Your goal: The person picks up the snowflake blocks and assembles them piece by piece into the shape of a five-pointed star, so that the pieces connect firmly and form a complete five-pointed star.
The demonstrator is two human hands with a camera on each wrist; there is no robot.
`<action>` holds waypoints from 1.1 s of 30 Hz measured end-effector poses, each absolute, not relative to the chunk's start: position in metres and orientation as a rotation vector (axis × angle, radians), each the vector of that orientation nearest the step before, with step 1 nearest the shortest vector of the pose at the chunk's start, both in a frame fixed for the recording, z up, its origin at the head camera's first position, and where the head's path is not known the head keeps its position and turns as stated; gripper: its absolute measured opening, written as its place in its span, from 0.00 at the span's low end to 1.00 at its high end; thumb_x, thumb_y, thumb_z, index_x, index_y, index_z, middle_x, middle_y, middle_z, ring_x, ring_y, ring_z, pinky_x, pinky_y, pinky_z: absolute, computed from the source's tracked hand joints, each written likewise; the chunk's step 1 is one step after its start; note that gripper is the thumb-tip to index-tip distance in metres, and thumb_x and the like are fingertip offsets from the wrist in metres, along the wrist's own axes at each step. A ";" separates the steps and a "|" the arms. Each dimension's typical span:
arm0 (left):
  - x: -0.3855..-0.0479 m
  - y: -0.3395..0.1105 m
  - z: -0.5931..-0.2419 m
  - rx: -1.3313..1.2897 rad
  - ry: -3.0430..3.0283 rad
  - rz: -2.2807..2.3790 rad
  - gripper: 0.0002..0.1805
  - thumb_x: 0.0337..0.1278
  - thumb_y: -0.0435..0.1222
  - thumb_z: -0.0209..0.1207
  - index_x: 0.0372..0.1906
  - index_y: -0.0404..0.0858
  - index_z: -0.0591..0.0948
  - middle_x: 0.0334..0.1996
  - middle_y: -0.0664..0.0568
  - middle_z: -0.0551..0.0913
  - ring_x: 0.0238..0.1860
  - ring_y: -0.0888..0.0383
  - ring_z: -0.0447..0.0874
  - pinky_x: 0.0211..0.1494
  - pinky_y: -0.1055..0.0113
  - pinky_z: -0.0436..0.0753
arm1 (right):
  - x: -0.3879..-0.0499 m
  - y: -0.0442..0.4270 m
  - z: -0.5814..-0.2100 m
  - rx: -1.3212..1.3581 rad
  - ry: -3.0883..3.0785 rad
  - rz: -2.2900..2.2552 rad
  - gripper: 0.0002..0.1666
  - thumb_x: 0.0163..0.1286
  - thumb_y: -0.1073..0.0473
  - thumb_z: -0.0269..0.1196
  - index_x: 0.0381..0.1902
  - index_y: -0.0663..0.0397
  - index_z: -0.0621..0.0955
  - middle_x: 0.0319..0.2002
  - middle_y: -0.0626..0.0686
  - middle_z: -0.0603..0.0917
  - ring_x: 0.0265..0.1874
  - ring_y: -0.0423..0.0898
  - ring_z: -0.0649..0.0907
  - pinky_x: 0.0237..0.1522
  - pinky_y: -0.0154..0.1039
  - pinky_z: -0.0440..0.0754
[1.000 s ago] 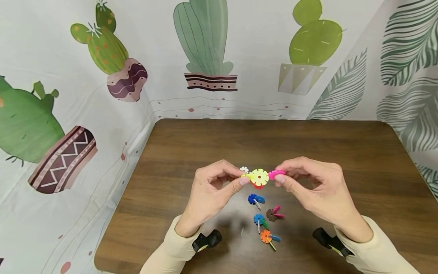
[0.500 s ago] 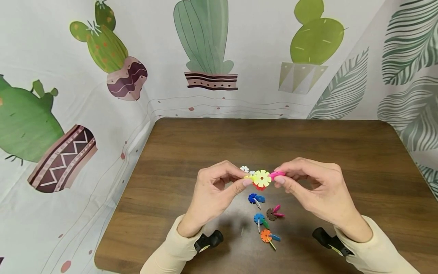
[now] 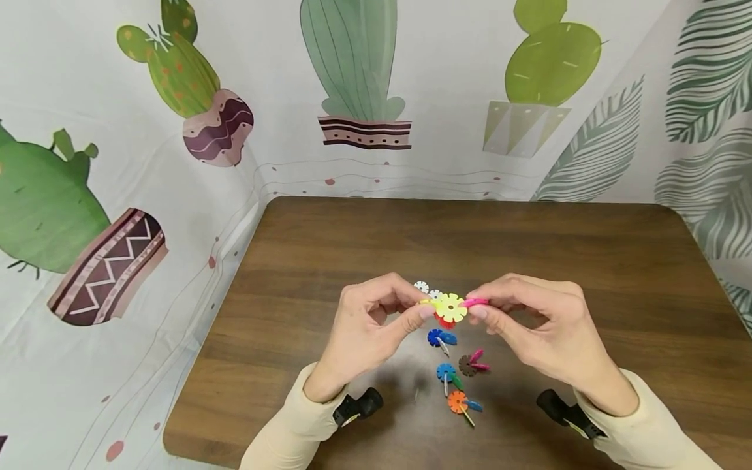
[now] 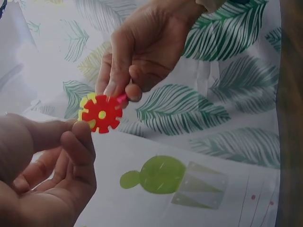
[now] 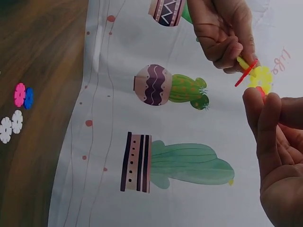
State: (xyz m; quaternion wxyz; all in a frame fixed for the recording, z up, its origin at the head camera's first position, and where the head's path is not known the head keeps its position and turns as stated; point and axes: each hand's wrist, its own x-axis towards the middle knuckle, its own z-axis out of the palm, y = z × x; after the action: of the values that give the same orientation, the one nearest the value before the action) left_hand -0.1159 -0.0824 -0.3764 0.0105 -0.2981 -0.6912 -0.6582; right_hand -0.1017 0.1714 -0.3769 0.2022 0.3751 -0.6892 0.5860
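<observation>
In the head view the left hand [image 3: 370,326] pinches a yellow notched disc edge-on between thumb and fingers. It joins a pale yellow flower-shaped disc [image 3: 450,307] facing the camera, with a red disc [image 3: 446,323] just below and behind. Opposite, the right hand [image 3: 540,320] pinches a pink disc [image 3: 474,302], whose edge meets the yellow disc's right rim; whether it is slotted in cannot be told. The left wrist view shows the red disc [image 4: 102,114] in front of the yellow. Fingertips partly hide the pink piece [image 5: 261,92] in the right wrist view.
On the brown table [image 3: 282,326] below the hands lie joined disc clusters: blue [image 3: 434,337], brown with pink [image 3: 467,365], light blue [image 3: 446,373] and orange [image 3: 457,402]. White discs [image 3: 421,287] lie behind the held pieces. A printed cloth [image 3: 446,98] hangs behind the table.
The left hand and its yellow and red pieces have shifted slightly right. The pink disc has turned more edge-on and now overlaps the yellow disc's rim. The head view has tilted slightly.
</observation>
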 end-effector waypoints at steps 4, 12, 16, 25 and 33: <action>-0.117 -0.086 -0.374 -0.908 -2.226 -2.038 0.08 0.62 0.27 0.73 0.44 0.37 0.88 0.38 0.44 0.92 0.35 0.58 0.87 0.42 0.65 0.91 | -0.102 0.170 -0.377 1.042 -1.928 1.643 0.15 0.59 0.74 0.78 0.45 0.63 0.90 0.34 0.55 0.91 0.27 0.35 0.87 0.34 0.25 0.87; -0.119 -0.088 -0.375 -0.916 -2.419 -1.728 0.20 0.60 0.41 0.77 0.56 0.51 0.86 0.48 0.60 0.90 0.44 0.61 0.84 0.48 0.68 0.84 | -0.103 0.172 -0.371 1.000 -2.044 1.495 0.15 0.62 0.68 0.79 0.47 0.57 0.90 0.36 0.51 0.92 0.31 0.33 0.87 0.38 0.24 0.88; -0.119 -0.084 -0.379 -0.966 -2.487 -1.623 0.25 0.57 0.45 0.78 0.59 0.54 0.85 0.53 0.64 0.89 0.50 0.65 0.83 0.55 0.66 0.84 | -0.104 0.172 -0.371 1.009 -2.112 1.409 0.18 0.59 0.69 0.80 0.47 0.53 0.90 0.34 0.48 0.92 0.31 0.31 0.87 0.38 0.24 0.88; -0.120 -0.071 -0.390 -0.978 -2.418 -1.777 0.09 0.66 0.41 0.73 0.49 0.47 0.89 0.45 0.58 0.93 0.47 0.62 0.90 0.53 0.65 0.90 | -0.103 0.167 -0.373 1.014 -2.151 1.427 0.24 0.54 0.75 0.80 0.47 0.51 0.90 0.34 0.47 0.92 0.31 0.31 0.88 0.38 0.25 0.88; -0.119 -0.068 -0.392 -0.980 -2.361 -1.887 0.05 0.66 0.36 0.73 0.43 0.42 0.90 0.43 0.52 0.92 0.42 0.64 0.89 0.50 0.63 0.93 | -0.100 0.167 -0.375 0.990 -2.151 1.435 0.24 0.54 0.75 0.80 0.47 0.50 0.90 0.34 0.46 0.91 0.31 0.31 0.87 0.39 0.25 0.88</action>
State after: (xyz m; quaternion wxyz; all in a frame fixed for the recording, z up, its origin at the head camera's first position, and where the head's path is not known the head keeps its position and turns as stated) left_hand -0.1189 -0.0680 -0.3920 -0.0178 -0.3085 -0.7430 -0.5937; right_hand -0.1002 0.1666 -0.3752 0.1853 0.3513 -0.7635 0.5092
